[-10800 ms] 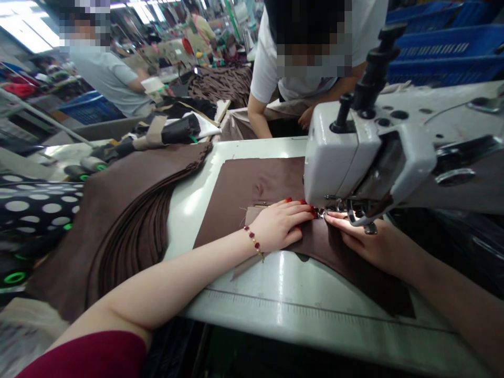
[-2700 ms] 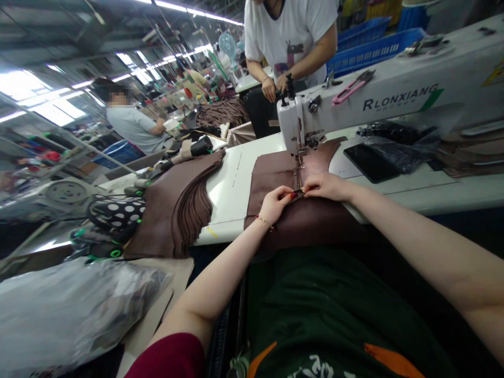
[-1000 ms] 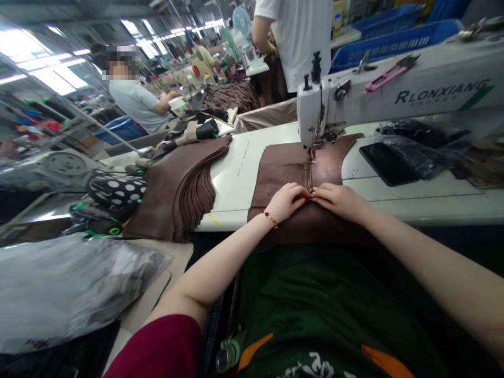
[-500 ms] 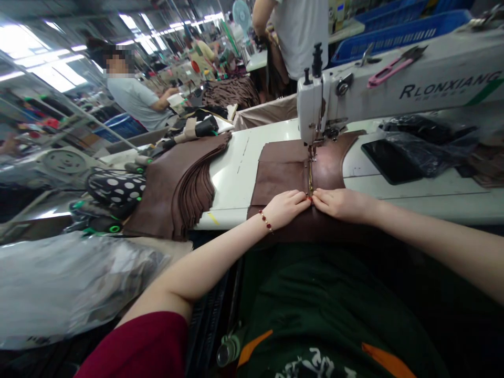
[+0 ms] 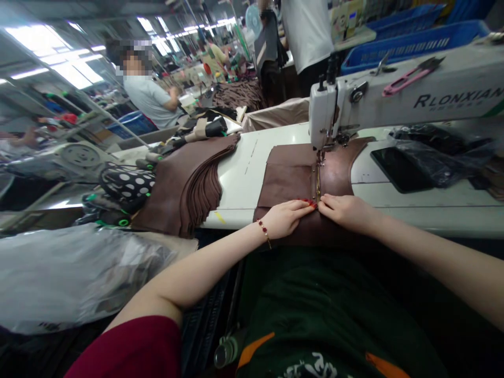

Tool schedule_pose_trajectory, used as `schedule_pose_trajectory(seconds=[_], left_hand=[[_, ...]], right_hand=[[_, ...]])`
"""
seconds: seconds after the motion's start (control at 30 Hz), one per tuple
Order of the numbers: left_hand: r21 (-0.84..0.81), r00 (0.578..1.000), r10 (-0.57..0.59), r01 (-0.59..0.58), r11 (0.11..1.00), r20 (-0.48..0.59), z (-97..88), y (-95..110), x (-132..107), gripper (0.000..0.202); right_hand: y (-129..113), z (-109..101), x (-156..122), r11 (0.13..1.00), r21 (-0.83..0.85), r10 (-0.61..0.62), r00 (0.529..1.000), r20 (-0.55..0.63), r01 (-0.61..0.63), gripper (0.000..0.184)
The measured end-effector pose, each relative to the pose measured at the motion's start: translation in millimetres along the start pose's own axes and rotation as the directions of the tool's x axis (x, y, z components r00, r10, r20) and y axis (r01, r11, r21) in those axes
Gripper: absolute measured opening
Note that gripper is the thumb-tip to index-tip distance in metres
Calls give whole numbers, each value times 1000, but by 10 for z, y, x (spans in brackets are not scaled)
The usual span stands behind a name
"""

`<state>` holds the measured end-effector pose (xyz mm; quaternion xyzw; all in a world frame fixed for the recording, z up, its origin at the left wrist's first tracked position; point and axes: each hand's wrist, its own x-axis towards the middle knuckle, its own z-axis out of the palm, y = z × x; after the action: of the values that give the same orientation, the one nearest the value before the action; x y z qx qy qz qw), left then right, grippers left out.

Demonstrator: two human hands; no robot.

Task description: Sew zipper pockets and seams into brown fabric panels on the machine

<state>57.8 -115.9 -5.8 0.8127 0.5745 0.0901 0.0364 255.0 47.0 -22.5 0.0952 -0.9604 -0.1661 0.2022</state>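
Note:
A brown leather piece (image 5: 289, 181) with a brass-coloured zipper (image 5: 318, 181) set into it lies under the needle area of a white sewing machine (image 5: 323, 118). Its near edge hangs over the front of the table. My left hand (image 5: 289, 216) rests on the leather left of the zipper's near end, fingers stretched out and red nails showing. On the other side, my right hand (image 5: 344, 211) has its fingers bent and pressed together on the leather beside the zipper. What lies under its fingertips is hidden. The two hands' fingertips are nearly touching.
A fanned stack of brown leather pieces (image 5: 185, 184) lies left on the white table (image 5: 246, 163). To the right are a black phone (image 5: 401, 169) and a clear plastic bag (image 5: 444, 152). Pink-handled snips (image 5: 411, 79) lie on the machine arm. Other people work beyond.
My left fingers have straightened and show more of their nails. Both hands stay at the zipper's near end. The whole view has shifted slightly. A person behind now holds up dark material.

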Motion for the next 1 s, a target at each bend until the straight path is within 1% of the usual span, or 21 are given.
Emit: schedule_pose_trajectory(seconds=[0.07,0.13,0.27,0.3,0.37,0.43,0.53,0.63,0.73,0.87,1.0], left_hand=[[7,999,16,-16,1000,43,-62,-64,-173,55],[24,998,-1,-1,1000,64,-134,-180,-424,54],[41,994,-107,106,993,17,-238,-459,-972,50],[34,991,-137,136,990,3,-247,-512,-1072,48],[18,983,-185,185,983,-15,-248,-579,-1199,46],[11,976,-215,215,976,-23,-239,-606,-1241,45],[27,972,-234,234,972,-19,-232,-608,-1243,45],[52,975,-222,221,974,15,-243,-602,-1265,46],[67,976,-211,208,976,46,-253,-599,-1296,50],[60,976,-209,206,977,60,-237,-615,-1314,52],[43,977,-205,203,978,61,-242,-661,-1346,53]], right_hand=[[-6,-15,-9,999,-9,-41,999,-17,41,28],[-2,-28,-39,997,-7,-80,996,-39,80,31],[2,-31,-91,993,16,-113,992,-63,114,35],[-2,-25,-95,993,24,-114,992,-62,116,35],[-16,-11,-96,993,41,-112,992,-60,114,36],[-33,4,-111,993,56,-99,993,-63,102,38],[-48,21,-201,989,146,-18,999,-44,24,47],[-33,48,-366,950,304,64,997,46,-75,57],[-11,97,-524,912,392,89,991,102,-122,63],[-12,149,-601,889,434,116,988,98,-148,64],[-37,118,-550,879,442,159,983,87,-181,64]])
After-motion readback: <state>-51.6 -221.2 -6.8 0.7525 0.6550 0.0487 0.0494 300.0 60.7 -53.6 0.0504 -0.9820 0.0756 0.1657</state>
